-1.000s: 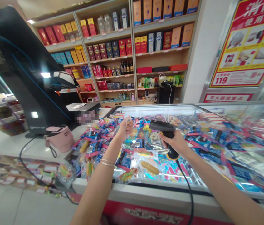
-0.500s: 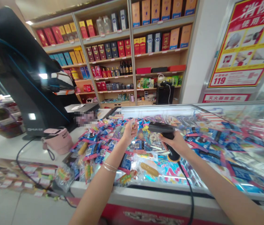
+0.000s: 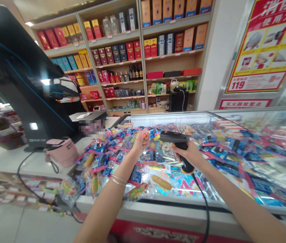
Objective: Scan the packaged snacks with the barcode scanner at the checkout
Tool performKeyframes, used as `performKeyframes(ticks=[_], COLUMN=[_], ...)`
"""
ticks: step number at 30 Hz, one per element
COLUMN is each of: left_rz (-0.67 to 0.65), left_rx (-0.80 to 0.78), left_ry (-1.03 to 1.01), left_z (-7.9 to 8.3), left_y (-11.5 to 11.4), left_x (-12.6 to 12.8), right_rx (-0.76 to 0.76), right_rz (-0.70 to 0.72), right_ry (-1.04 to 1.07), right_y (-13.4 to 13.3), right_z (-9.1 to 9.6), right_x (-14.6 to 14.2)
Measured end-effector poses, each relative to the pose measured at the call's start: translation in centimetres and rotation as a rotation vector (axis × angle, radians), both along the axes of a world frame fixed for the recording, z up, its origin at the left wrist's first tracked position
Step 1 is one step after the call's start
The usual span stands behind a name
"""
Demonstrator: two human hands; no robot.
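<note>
The left hand (image 3: 140, 143) pinches a small packet (image 3: 145, 134) above the snack packets (image 3: 110, 152) on the freezer (image 3: 173, 205); just beside it, the right hand (image 3: 185, 155) wraps tightly around a corded barcode scanner (image 3: 175, 137).

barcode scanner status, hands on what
Right hand shut on black corded barcode scanner. Left hand raised beside it, grip unclear. Snack packets heaped on glass-top freezer.

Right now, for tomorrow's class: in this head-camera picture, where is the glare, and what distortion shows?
In the head view, the freezer glass shows a bright glare strip along its far edge, the black kiosk carries a white reflection, the shelves bow with wide-angle distortion, and the scanner looks fairly sharp.
</note>
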State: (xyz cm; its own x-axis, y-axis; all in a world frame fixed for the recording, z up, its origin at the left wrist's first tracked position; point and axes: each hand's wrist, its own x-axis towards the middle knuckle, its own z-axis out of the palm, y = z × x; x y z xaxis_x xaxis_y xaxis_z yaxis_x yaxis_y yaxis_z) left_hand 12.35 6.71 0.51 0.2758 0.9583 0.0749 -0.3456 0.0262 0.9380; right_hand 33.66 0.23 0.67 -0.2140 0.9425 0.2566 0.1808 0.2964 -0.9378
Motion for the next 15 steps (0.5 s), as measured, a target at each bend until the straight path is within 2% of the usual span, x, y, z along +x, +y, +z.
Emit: performKeyframes(ticks=[5, 15], left_rz=[0.001, 0.019], left_rx=[-0.038, 0.011], left_ry=[0.000, 0.016], left_z=[0.14, 0.41], left_y=[-0.05, -0.34], left_x=[-0.02, 0.23], right_rx=[0.011, 0.008], right_rz=[-0.005, -0.009], right_ry=[-0.009, 0.005], right_y=[-0.02, 0.49], right_z=[0.04, -0.85], right_x=[0.01, 0.32])
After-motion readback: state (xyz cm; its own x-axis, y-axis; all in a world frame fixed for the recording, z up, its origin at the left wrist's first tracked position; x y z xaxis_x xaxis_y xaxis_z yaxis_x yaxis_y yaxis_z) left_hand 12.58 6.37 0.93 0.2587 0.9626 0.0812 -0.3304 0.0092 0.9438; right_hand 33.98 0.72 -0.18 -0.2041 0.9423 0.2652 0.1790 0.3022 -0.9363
